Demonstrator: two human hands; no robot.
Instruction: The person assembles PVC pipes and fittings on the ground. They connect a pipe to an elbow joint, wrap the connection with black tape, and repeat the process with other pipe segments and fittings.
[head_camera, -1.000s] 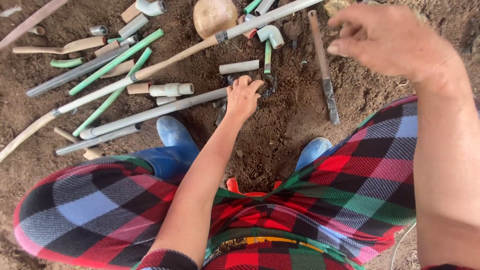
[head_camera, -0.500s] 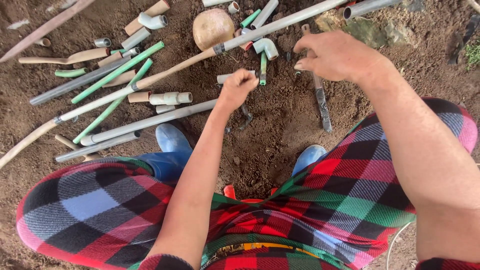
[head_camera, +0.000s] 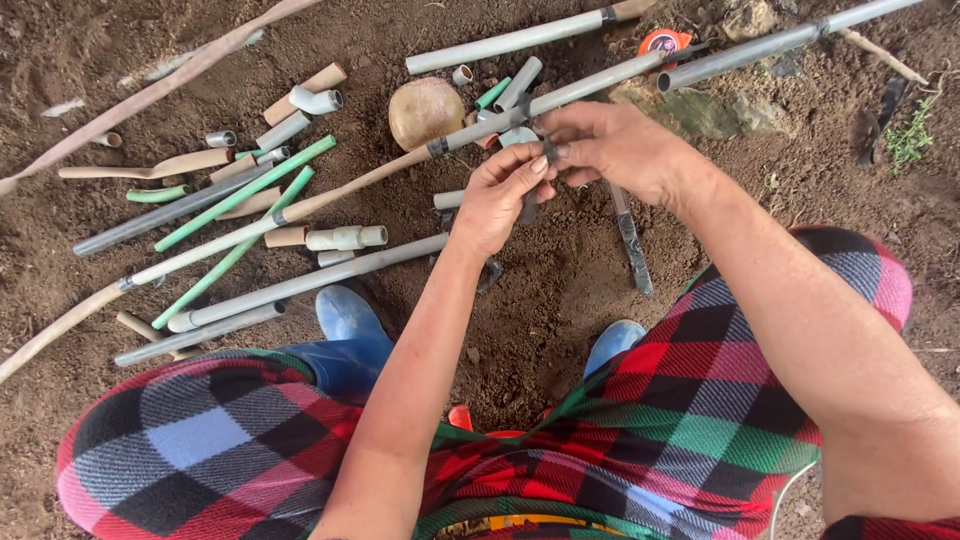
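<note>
My left hand (head_camera: 497, 195) and my right hand (head_camera: 625, 150) meet above the dirt, both pinching a small dark fitting (head_camera: 546, 152) between their fingertips. Its shape is mostly hidden by my fingers. Just behind them lies a long grey pipe (head_camera: 580, 90) joined to a tan stick. A short grey pipe piece (head_camera: 449, 199) sits on the ground by my left wrist. A dark flat tool (head_camera: 631, 245) lies under my right forearm.
Many grey, green and tan pipe offcuts (head_camera: 240, 195) are scattered on the soil at left. A round tan stone (head_camera: 425, 110), a grey elbow fitting (head_camera: 318, 101) and an orange tape measure (head_camera: 664, 42) lie farther out. My blue boots (head_camera: 345, 320) stand below.
My left hand lifted off the ground with the small fitting, and my right hand came down and left to meet it. The camera view shifted toward the upper right.
</note>
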